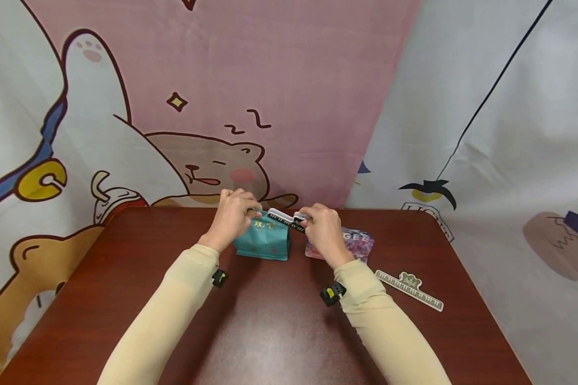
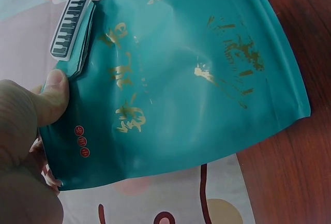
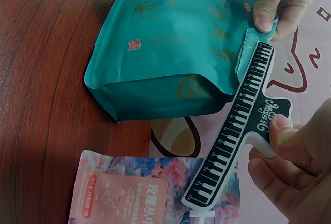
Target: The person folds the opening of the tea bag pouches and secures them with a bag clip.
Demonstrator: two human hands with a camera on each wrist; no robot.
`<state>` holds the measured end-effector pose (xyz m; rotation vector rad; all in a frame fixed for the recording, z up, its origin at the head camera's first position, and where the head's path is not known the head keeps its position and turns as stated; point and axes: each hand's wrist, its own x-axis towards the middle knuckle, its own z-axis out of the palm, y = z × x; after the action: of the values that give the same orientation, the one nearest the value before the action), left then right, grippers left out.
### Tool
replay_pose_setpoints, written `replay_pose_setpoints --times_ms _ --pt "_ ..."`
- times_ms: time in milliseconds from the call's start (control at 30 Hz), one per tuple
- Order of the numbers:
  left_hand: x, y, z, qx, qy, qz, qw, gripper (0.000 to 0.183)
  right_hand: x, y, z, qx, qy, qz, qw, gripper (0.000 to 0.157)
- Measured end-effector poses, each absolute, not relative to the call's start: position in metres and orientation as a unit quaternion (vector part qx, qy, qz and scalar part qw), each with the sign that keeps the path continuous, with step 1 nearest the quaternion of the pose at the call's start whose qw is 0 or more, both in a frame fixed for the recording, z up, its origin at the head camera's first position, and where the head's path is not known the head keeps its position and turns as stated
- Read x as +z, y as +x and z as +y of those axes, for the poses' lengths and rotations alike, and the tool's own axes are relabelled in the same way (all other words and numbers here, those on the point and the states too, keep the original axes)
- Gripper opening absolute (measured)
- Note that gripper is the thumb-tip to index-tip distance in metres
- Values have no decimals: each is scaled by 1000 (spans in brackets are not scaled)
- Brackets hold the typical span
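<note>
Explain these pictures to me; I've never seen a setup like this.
There is no machine here, just a person's two bare hands: a left grip and a right grip. The wide picture comes from a camera on the head, looking forward and down; the two close ones come from a camera on each wrist. On the brown table are a purple-and-pink pouch and a pale piano-patterned clip. The left grip pinches the top corner of a teal pouch. The right grip holds a black-and-white keyboard clip by its tab, one end against the teal pouch's folded top. Whether it is clamped on is hard to tell.
</note>
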<state>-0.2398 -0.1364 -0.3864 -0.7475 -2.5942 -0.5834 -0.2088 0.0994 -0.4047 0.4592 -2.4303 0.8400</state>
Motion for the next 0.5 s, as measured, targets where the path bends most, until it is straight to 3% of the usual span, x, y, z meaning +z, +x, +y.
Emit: replay_pose_setpoints --times_ms 500 --pt "-386 -240 -138 -207 -267 -922 190 8 -408 -211 94 312 164 -901 253 29"
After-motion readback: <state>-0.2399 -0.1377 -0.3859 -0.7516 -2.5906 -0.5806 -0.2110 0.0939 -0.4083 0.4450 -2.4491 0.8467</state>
